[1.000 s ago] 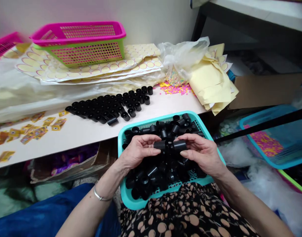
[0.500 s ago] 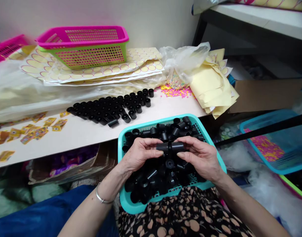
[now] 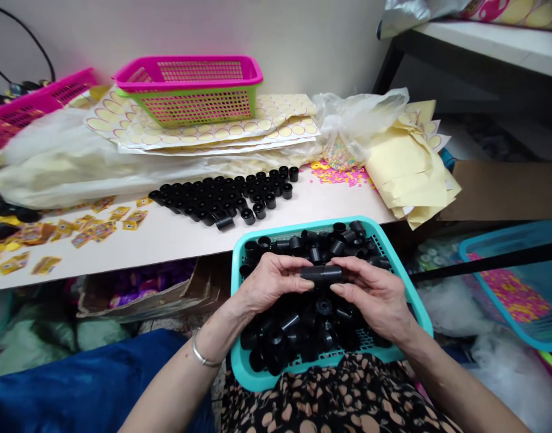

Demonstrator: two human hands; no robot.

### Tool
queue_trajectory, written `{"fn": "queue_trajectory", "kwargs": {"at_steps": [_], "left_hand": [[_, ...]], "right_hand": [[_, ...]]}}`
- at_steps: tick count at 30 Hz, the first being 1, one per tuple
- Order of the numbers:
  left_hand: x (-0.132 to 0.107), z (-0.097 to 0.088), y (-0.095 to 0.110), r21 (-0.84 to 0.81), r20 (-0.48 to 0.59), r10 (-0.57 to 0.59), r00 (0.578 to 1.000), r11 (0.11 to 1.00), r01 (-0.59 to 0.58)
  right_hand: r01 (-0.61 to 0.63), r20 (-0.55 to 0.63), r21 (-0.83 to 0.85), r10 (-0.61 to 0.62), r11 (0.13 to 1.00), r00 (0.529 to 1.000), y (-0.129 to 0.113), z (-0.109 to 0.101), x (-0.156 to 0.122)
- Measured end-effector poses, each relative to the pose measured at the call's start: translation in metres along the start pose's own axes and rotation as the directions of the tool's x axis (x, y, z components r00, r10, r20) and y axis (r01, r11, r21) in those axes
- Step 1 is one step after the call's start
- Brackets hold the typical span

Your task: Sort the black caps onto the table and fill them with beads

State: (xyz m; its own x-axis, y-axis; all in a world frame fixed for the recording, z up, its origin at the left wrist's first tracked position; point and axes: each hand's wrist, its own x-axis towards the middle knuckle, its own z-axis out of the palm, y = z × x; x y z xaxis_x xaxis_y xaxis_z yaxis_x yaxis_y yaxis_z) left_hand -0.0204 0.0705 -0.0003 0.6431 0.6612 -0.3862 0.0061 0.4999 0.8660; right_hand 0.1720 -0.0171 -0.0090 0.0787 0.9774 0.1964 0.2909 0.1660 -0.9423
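A teal basket (image 3: 417, 304) rests on my lap, filled with several small black plastic cylinders (image 3: 298, 328). Over it, my left hand (image 3: 271, 282) and my right hand (image 3: 375, 294) pinch the two ends of a black cylinder piece (image 3: 322, 274), which now reads as one joined tube held level between my fingertips. On the white table (image 3: 168, 237) ahead stands a packed group of upright black cylinders (image 3: 226, 195), with one lying on its side at the front.
A pink and green basket (image 3: 195, 87) sits on sheets of round stickers (image 3: 276, 123) at the back. Small yellow labels (image 3: 73, 225) are scattered at the left. A plastic bag of coloured beads (image 3: 343, 150), yellow paper (image 3: 406, 174) and a blue basket (image 3: 510, 282) lie right.
My hands have pushed the two black halves together into one tube. The view has shifted, so everything sits further right and a little lower in the picture.
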Motion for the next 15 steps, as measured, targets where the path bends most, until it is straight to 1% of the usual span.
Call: {"fn": "queue_trajectory", "kwargs": {"at_steps": [2,3,4,6,8,9,10,11,12,13,14,15], "left_hand": [[-0.002,0.003,0.000,0.014,0.027,0.024,0.999,1.000,-0.024],[-0.004,0.005,0.000,0.018,0.047,0.042,0.998,0.999,-0.043],[-0.005,0.007,-0.001,0.028,0.066,0.059,0.996,0.998,-0.061],[-0.010,0.008,0.000,0.072,0.082,0.087,0.993,0.993,-0.093],[-0.015,0.002,0.003,0.167,0.046,0.158,0.986,0.972,-0.163],[-0.018,-0.004,0.005,0.229,0.002,0.225,0.974,0.948,-0.220],[-0.020,-0.014,0.007,0.298,-0.070,0.317,0.946,0.912,-0.283],[-0.022,-0.027,0.008,0.374,-0.173,0.420,0.891,0.865,-0.336],[-0.022,-0.043,0.009,0.451,-0.292,0.509,0.810,0.820,-0.353],[-0.022,-0.060,0.008,0.512,-0.433,0.570,0.698,0.793,-0.330],[-0.020,-0.078,0.005,0.549,-0.558,0.590,0.584,0.790,-0.273],[-0.017,-0.096,0.002,0.562,-0.653,0.577,0.491,0.803,-0.197]], "right_hand": [[0.117,0.062,-0.156,-0.109,0.981,0.992,-0.003,0.006,0.001],[0.183,0.124,-0.233,-0.157,0.955,0.980,-0.005,0.009,0.001],[0.250,0.203,-0.299,-0.195,0.921,0.960,-0.008,0.013,0.001],[0.373,0.378,-0.385,-0.224,0.844,0.898,-0.015,0.019,0.006],[0.458,0.513,-0.411,-0.215,0.788,0.831,-0.021,0.021,0.018],[0.475,0.537,-0.416,-0.212,0.776,0.817,-0.023,0.021,0.027],[0.472,0.530,-0.426,-0.210,0.772,0.822,-0.024,0.019,0.038],[0.450,0.485,-0.447,-0.213,0.773,0.848,-0.022,0.016,0.050],[0.415,0.412,-0.480,-0.219,0.773,0.885,-0.019,0.013,0.061],[0.377,0.343,-0.513,-0.218,0.771,0.914,-0.015,0.009,0.071],[0.339,0.303,-0.540,-0.199,0.770,0.932,-0.011,0.006,0.079],[0.316,0.299,-0.557,-0.169,0.768,0.939,-0.006,0.005,0.084]]}}
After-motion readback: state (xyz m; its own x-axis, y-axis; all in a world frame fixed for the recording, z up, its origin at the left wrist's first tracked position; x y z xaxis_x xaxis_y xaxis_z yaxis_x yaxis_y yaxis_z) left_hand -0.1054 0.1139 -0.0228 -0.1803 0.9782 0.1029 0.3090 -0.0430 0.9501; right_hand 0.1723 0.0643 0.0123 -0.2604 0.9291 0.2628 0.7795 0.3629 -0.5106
